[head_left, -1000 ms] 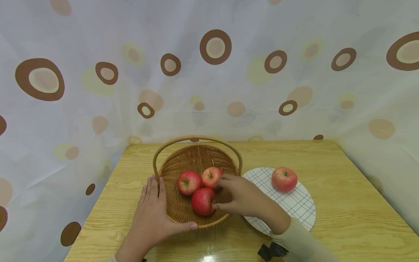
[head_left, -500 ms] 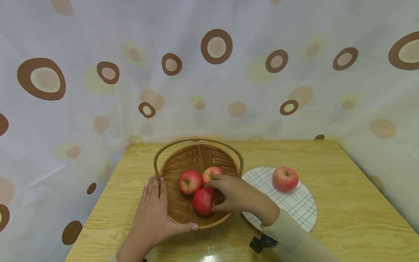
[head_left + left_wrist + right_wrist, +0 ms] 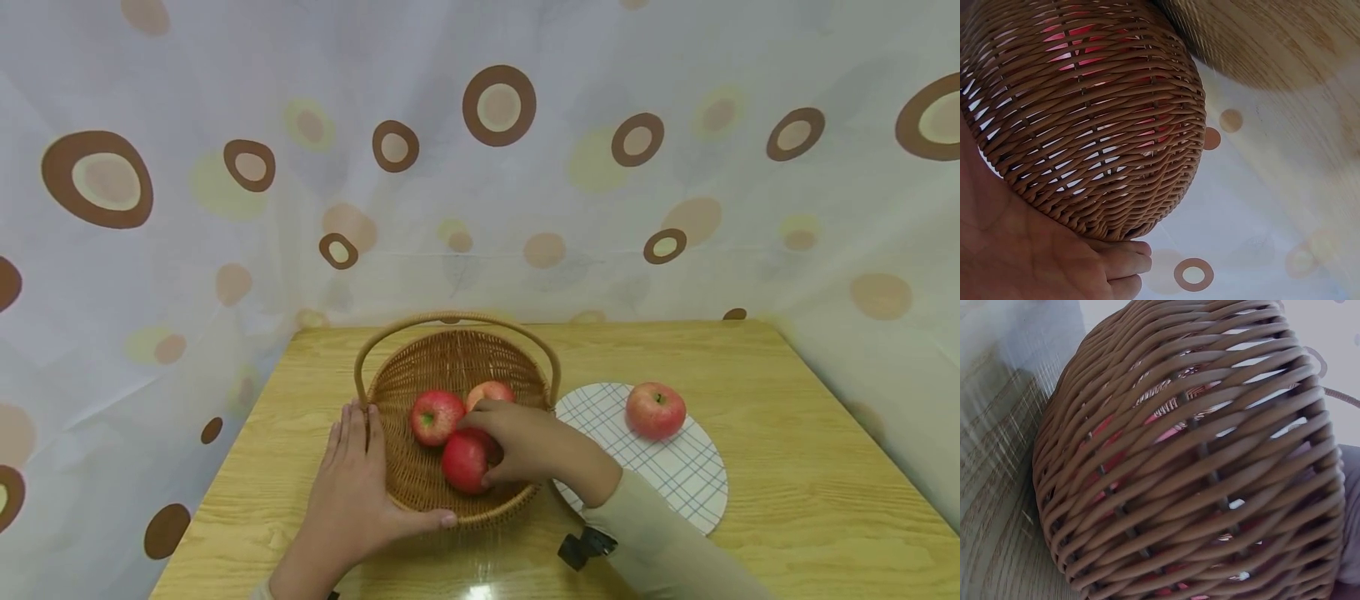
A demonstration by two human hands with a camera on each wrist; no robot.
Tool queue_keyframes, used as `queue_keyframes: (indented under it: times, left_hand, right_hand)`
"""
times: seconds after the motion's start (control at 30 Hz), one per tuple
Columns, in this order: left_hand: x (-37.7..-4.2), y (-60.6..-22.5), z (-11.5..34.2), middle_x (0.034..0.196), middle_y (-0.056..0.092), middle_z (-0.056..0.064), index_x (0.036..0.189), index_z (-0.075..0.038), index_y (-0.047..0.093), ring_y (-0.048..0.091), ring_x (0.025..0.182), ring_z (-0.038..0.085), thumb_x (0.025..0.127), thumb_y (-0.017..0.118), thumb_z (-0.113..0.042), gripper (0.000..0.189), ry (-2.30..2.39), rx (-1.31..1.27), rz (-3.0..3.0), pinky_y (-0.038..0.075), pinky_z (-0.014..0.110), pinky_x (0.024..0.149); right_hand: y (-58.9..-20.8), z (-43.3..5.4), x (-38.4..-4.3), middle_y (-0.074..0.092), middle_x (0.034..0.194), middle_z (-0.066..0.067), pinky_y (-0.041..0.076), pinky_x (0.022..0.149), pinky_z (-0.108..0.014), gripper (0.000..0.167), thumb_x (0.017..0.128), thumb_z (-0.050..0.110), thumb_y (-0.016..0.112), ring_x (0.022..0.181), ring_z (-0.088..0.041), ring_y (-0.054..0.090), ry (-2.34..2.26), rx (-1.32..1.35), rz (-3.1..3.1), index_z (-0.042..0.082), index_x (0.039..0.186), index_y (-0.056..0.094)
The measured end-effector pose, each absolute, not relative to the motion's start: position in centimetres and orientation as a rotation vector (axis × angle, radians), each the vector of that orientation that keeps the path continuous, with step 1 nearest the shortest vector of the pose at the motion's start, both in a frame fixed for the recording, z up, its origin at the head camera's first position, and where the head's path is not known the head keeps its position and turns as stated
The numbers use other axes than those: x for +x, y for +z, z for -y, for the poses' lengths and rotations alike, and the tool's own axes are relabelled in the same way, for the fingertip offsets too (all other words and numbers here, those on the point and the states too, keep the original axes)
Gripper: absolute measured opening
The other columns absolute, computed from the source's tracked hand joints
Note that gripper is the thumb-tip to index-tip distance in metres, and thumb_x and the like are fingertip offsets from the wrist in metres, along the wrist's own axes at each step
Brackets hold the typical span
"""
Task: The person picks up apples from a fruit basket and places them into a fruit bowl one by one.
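Note:
A brown wicker basket [image 3: 405, 467] with an arched handle holds three red apples in the head view. My right hand [image 3: 536, 442] reaches over the basket's right rim and grips the front apple [image 3: 463, 462], fingers over its far side and thumb at its near side. Behind it lie a left apple [image 3: 437, 418] and a back apple [image 3: 491, 392], partly hidden by that hand. My left hand [image 3: 352, 483] rests along the left and front of the rim, fingers straight and thumb spread. In the left wrist view, its fingers [image 3: 1125, 265] lie beside the weave.
Right of the basket, a round white plate [image 3: 678, 475] with a blue grid bears another apple [image 3: 656, 411]. All stand on a wooden table [image 3: 795, 467], backed by a patterned curtain [image 3: 420, 200]. In the right wrist view, the basket wall [image 3: 1185, 469] covers most of the hand.
My right hand has shifted left and forward from between the back and front apples, its fingers closing over the front apple. The left hand keeps its place on the rim.

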State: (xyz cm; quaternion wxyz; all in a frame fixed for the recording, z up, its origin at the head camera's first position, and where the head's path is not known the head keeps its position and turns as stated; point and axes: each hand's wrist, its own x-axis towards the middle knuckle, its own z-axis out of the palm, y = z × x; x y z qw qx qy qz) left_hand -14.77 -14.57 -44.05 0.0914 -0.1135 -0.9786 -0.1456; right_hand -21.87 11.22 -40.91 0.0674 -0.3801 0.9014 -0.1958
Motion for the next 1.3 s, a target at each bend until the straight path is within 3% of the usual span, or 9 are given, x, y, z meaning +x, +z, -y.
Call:
queue_keyframes:
  times: [0.33,0.57,0.87,1.13,1.3]
  left_hand:
    - [-14.7,-43.8,14.6,0.173,0.012,0.034,0.164,0.011,0.021,0.006,0.164,0.048,0.058,0.069,-0.101,0.161,-0.463,-0.323,2.912,0.016,0.062,0.132]
    - [-14.7,-43.9,14.5,0.172,0.014,0.034,0.164,0.011,0.021,0.006,0.164,0.048,0.057,0.063,-0.105,0.163,-0.452,-0.332,2.905,0.016,0.062,0.133]
    - [-14.8,-44.1,14.5,0.172,0.012,0.035,0.164,0.011,0.021,0.006,0.164,0.048,0.057,0.065,-0.104,0.163,-0.432,-0.333,2.898,0.016,0.062,0.133]
    - [-14.7,-44.0,14.4,0.172,0.015,0.035,0.164,0.011,0.023,0.007,0.164,0.047,0.057,0.069,-0.101,0.162,-0.432,-0.333,2.892,0.017,0.062,0.133]
    - [-14.7,-44.0,14.4,0.172,0.015,0.035,0.164,0.011,0.022,0.008,0.164,0.048,0.057,0.065,-0.104,0.163,-0.438,-0.334,2.897,0.017,0.062,0.132]
  right_hand:
    - [-41.0,-10.6,-22.2,0.067,0.132,-0.003,0.057,0.106,-0.044,0.069,0.078,0.027,0.096,0.124,-0.020,0.064,-0.553,-1.150,-2.703,0.014,0.140,0.068]
    - [-41.1,-10.4,-22.4,0.070,0.127,-0.001,0.058,0.099,-0.040,0.065,0.080,0.029,0.093,0.115,-0.017,0.066,-0.553,-1.142,-2.687,0.014,0.138,0.068]
    - [-41.8,-10.6,-22.5,0.064,0.124,-0.001,0.061,0.094,-0.038,0.061,0.089,0.043,0.086,0.104,-0.012,0.070,-0.509,-1.123,-2.705,0.017,0.141,0.066]
    - [-41.9,-10.7,-22.5,0.068,0.127,-0.002,0.060,0.096,-0.039,0.060,0.088,0.045,0.086,0.110,-0.014,0.069,-0.492,-1.139,-2.717,0.016,0.137,0.067]
    - [-42.0,-10.8,-22.6,0.073,0.116,0.003,0.059,0.097,-0.036,0.055,0.087,0.045,0.087,0.109,-0.011,0.068,-0.483,-1.148,-2.715,0.016,0.128,0.066]
